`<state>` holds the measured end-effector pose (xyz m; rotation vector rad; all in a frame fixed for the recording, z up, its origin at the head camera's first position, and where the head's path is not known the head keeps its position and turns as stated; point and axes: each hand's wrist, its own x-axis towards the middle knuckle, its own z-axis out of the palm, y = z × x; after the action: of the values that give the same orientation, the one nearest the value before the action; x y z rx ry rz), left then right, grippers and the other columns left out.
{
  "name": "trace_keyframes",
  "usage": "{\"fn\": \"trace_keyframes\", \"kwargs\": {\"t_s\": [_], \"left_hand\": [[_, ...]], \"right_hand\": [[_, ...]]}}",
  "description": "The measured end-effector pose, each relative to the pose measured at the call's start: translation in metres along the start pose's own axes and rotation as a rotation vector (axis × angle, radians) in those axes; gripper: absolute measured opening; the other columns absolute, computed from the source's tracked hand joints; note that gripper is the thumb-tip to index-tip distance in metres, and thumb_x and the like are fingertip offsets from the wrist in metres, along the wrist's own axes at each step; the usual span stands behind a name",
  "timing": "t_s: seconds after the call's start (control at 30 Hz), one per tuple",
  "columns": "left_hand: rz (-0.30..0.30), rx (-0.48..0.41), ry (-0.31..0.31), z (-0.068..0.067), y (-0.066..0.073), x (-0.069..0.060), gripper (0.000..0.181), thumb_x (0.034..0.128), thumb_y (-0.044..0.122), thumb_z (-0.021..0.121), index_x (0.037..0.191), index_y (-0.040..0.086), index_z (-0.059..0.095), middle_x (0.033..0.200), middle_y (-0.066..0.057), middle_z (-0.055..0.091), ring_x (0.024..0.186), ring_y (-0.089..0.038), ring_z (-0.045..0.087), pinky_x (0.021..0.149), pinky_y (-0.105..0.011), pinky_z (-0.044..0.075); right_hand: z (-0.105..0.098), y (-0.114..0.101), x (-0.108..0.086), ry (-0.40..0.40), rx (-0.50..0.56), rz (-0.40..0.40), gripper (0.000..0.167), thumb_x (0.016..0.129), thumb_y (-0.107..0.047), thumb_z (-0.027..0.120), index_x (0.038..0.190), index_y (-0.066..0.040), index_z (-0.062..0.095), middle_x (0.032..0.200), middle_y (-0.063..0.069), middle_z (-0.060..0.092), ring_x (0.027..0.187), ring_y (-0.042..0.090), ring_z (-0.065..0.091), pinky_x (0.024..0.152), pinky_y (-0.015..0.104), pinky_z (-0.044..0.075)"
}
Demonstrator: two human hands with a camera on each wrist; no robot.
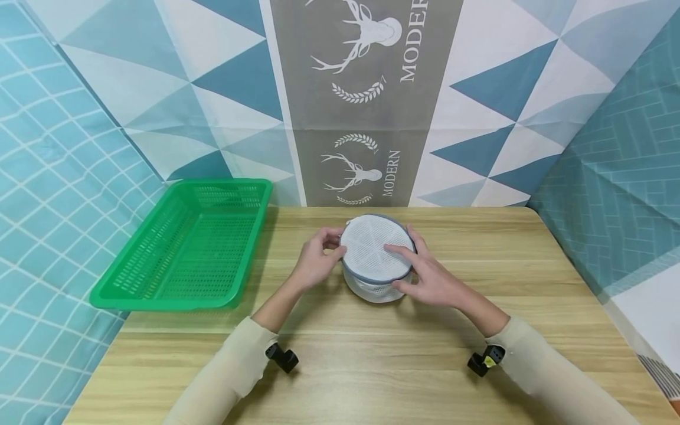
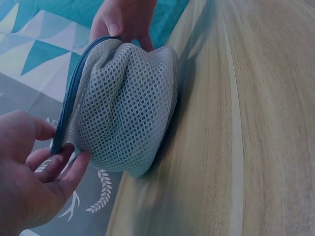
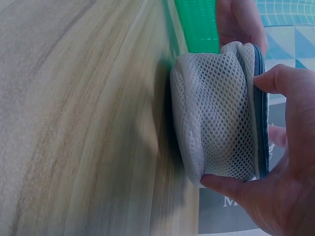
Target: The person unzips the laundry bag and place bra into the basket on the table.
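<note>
Wooden table (image 1: 350, 372): left hand (image 1: 313, 264) pinches mesh bag (image 1: 366, 248) at 9 o'clock; right hand (image 1: 432, 281), fingers spread, grips 3 o'clock, apparently steadying it.

Left hand (image 1: 315, 261), right hand (image 1: 431, 277): two. Between them: mesh bag (image 1: 366, 251), one. Left of left hand: basket (image 1: 212, 254), one. Wrist cameras (image 1: 281, 357): two.

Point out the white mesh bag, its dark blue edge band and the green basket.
White mesh bag (image 1: 369, 248): head view, on its round top.
Dark blue edge band (image 3: 263, 114): right wrist view, on its outer face.
Green basket (image 1: 206, 255): head view, on its bare floor.
</note>
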<state>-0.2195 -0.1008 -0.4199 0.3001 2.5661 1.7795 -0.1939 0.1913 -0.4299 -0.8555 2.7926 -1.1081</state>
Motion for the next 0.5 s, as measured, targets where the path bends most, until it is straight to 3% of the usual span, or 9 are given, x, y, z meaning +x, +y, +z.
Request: {"fn": "trace_keyframes", "kwargs": {"t_s": [0.2, 0.37, 0.5], "left_hand": [[0.027, 0.034, 0.028, 0.000, 0.001, 0.001, 0.040, 0.1053, 0.009, 0.072, 0.144, 0.001, 0.063, 0.125, -0.022, 0.075, 0.119, -0.035, 0.072, 0.094, -0.028, 0.060], [0.065, 0.039, 0.078, 0.000, -0.001, 0.005, 0.043, 0.1063, 0.013, 0.071, 0.146, 0.001, 0.061, 0.132, -0.022, 0.071, 0.126, -0.039, 0.070, 0.108, -0.045, 0.059], [0.098, 0.013, 0.068, -0.002, 0.000, 0.009, 0.046, 0.1089, 0.012, 0.065, 0.153, 0.000, 0.057, 0.147, -0.025, 0.066, 0.136, -0.044, 0.069, 0.118, -0.056, 0.058]], "right_hand": [[-0.001, -0.001, 0.000, -0.006, 0.024, -0.001, 0.074, 0.098, -0.025, 0.082, 0.166, -0.017, 0.053, 0.185, 0.035, -0.005, 0.171, 0.065, 0.010, 0.124, 0.089, 0.035], [-0.001, -0.005, -0.001, -0.002, 0.040, 0.028, 0.083, 0.098, -0.032, 0.087, 0.170, -0.016, 0.048, 0.186, 0.034, -0.012, 0.171, 0.067, 0.010, 0.122, 0.081, 0.045], [0.000, -0.010, -0.001, 0.023, 0.043, 0.059, 0.088, 0.096, -0.034, 0.090, 0.170, -0.014, 0.048, 0.186, 0.035, -0.011, 0.168, 0.069, 0.019, 0.118, 0.073, 0.053]]}}
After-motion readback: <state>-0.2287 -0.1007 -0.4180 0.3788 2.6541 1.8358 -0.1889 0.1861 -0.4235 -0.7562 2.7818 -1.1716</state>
